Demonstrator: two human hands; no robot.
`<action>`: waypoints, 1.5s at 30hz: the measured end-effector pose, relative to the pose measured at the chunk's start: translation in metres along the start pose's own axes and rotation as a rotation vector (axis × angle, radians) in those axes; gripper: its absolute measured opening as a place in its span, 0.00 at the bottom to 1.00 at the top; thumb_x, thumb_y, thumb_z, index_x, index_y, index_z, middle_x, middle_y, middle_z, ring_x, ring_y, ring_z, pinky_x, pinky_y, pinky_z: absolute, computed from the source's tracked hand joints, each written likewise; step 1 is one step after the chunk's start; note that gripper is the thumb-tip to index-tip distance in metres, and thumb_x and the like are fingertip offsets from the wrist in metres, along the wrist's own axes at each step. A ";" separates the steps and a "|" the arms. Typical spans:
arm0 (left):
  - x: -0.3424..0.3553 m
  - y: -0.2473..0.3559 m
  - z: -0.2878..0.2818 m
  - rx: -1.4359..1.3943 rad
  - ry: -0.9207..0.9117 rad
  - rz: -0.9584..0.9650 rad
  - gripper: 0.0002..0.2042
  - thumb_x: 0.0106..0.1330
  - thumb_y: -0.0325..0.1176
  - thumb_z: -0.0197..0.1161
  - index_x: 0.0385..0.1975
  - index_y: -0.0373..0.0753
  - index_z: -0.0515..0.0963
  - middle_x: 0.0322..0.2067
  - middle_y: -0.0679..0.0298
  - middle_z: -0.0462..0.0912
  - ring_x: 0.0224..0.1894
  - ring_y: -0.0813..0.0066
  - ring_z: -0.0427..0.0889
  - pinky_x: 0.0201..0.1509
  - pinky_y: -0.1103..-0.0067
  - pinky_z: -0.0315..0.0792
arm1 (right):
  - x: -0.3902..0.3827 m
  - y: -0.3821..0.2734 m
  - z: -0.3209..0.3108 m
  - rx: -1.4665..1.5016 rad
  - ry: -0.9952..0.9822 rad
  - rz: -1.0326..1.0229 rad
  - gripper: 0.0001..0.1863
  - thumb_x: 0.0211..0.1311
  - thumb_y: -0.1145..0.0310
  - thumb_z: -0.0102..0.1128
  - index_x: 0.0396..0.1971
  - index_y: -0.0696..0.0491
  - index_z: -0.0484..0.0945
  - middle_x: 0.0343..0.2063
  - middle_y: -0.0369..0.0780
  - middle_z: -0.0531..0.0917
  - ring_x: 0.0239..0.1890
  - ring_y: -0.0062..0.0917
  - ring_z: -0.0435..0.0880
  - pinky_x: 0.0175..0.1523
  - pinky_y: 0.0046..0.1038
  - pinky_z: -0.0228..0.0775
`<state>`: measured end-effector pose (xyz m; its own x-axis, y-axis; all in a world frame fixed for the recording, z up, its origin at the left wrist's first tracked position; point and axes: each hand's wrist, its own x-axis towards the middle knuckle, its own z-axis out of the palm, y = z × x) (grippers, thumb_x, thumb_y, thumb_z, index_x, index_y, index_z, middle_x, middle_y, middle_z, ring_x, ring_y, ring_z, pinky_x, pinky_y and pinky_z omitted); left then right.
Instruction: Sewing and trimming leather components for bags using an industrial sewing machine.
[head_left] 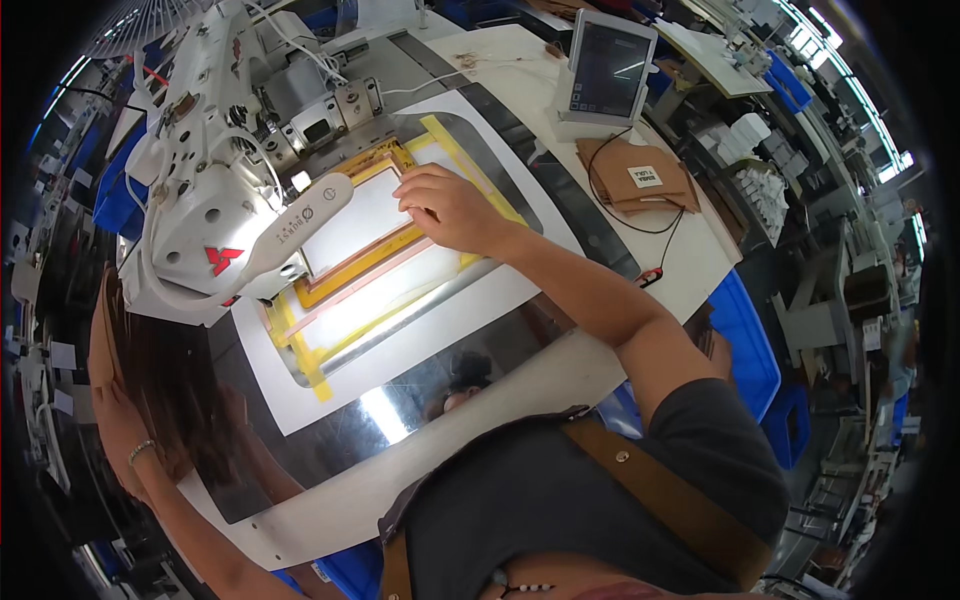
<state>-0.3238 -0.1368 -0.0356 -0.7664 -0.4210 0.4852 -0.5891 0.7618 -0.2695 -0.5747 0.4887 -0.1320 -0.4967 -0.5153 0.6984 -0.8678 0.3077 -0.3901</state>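
Right hand (450, 210) is at yellow-taped frame (375, 258) beside red-emblemed machine (185, 205).

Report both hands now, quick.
Left hand: at the brown pieces; grip cannot be told.
Right hand: loosely curled over the yellow-edged template; grip cannot be told.

Yellow on white, brown and blue around it

The frame (347, 281) is amber-yellow, edged in reddish brown and pink; paler yellow tape (312, 372) marks its surround. Beneath lies a plain white sheet (285, 405). The sewing machine (185, 200) is white with a red emblem (223, 262). Brown pieces (626, 165) carry a white label (644, 177). The tablet (606, 72) is white around a dark screen, the crate (745, 340) bright blue, the shirt (480, 500) charcoal, its strap (655, 480) brown.
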 end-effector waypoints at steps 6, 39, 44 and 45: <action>0.021 -0.172 0.040 -1.450 -0.388 -0.789 0.21 0.81 0.41 0.58 0.63 0.32 0.81 0.55 0.59 0.88 0.52 0.64 0.88 0.58 0.69 0.81 | 0.010 -0.002 0.018 0.105 0.023 0.095 0.06 0.63 0.80 0.65 0.38 0.57 0.86 0.44 0.42 0.89 0.54 0.36 0.85 0.61 0.36 0.78; -0.277 0.090 -0.074 -0.382 0.064 0.306 0.10 0.59 0.23 0.68 0.42 0.33 0.85 0.42 0.58 0.88 0.43 0.57 0.86 0.46 0.69 0.81 | 0.046 -0.140 0.146 -0.297 -0.335 -0.674 0.02 0.50 0.71 0.69 0.24 0.50 0.84 0.26 0.33 0.81 0.37 0.27 0.85 0.36 0.29 0.79; -0.266 0.064 -0.051 -0.246 0.027 0.199 0.11 0.59 0.21 0.67 0.42 0.35 0.85 0.42 0.61 0.87 0.42 0.60 0.86 0.47 0.68 0.81 | 0.038 -0.143 0.148 -0.316 -0.345 -0.634 0.05 0.52 0.70 0.68 0.29 0.49 0.82 0.32 0.32 0.79 0.42 0.23 0.83 0.35 0.26 0.78; -0.264 0.062 -0.048 -0.236 0.026 0.175 0.11 0.59 0.21 0.67 0.42 0.35 0.85 0.42 0.62 0.87 0.42 0.60 0.85 0.48 0.68 0.81 | 0.038 -0.145 0.147 -0.298 -0.341 -0.640 0.06 0.51 0.69 0.68 0.30 0.49 0.82 0.33 0.32 0.79 0.43 0.23 0.83 0.36 0.26 0.78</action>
<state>-0.1457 0.0452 -0.1403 -0.8425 -0.2622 0.4706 -0.3701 0.9165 -0.1520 -0.4694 0.3067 -0.1376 0.0807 -0.8672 0.4914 -0.9704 0.0442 0.2373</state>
